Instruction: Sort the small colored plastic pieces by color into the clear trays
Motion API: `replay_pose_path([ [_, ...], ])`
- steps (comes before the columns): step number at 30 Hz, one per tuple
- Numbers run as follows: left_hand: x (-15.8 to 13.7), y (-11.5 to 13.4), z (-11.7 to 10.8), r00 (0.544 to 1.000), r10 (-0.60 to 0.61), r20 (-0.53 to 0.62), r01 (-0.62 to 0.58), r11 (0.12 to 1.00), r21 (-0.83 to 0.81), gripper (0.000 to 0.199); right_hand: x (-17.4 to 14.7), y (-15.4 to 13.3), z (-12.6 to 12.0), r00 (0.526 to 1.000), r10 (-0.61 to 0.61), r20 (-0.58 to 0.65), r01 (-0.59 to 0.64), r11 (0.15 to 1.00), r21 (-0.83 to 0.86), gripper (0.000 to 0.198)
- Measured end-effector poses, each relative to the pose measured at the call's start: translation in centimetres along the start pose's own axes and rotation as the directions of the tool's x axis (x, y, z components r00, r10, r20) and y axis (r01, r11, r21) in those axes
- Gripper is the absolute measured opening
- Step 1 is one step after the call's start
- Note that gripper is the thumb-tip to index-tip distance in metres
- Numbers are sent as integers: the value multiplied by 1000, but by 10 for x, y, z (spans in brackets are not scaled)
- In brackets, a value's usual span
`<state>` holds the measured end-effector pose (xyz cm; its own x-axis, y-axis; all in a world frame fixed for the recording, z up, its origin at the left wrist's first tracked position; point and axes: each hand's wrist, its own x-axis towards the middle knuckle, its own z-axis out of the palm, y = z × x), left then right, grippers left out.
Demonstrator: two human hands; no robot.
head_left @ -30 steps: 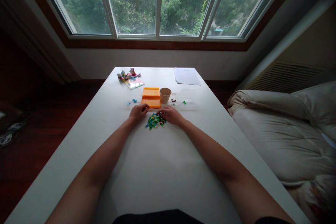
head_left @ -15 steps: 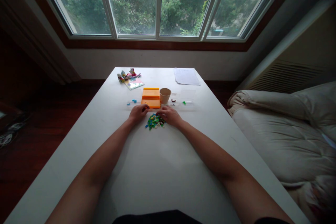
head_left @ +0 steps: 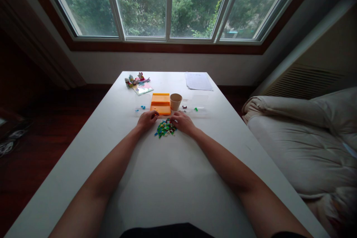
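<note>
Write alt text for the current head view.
A person's left hand and right hand flank a loose pile of small multicoloured plastic pieces on a white table, near an orange rectangular tray and brown round cup.

a low, loose heap of small multicoloured plastic building pieces [head_left: 165, 129] is lying on the white tabletop [head_left: 178, 182], its green, blue, yellow, white and dark pieces scattering unevenly at the edges. just beyond it, a rectangular orange plastic tray [head_left: 160, 97] is resting, a crosswise ridge dividing it.
</note>
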<state>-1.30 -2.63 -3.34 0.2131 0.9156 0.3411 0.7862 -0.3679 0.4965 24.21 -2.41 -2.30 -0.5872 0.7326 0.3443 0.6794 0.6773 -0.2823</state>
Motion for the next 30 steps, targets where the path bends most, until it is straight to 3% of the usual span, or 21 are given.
replay_pose_path([
  [11,0,2,-3,1000,-12,12,12,1000,-5,22,4,-8,-5,1000,11,5,-11,1000,14,13],
  [21,0,2,-2,1000,-12,12,12,1000,-4,22,8,14,2,999,20,47,-30,973,230,11],
  [30,0,3,-2,1000,-16,14,16,1000,1,23,10,10,0,997,2,73,-20,970,241,8],
])
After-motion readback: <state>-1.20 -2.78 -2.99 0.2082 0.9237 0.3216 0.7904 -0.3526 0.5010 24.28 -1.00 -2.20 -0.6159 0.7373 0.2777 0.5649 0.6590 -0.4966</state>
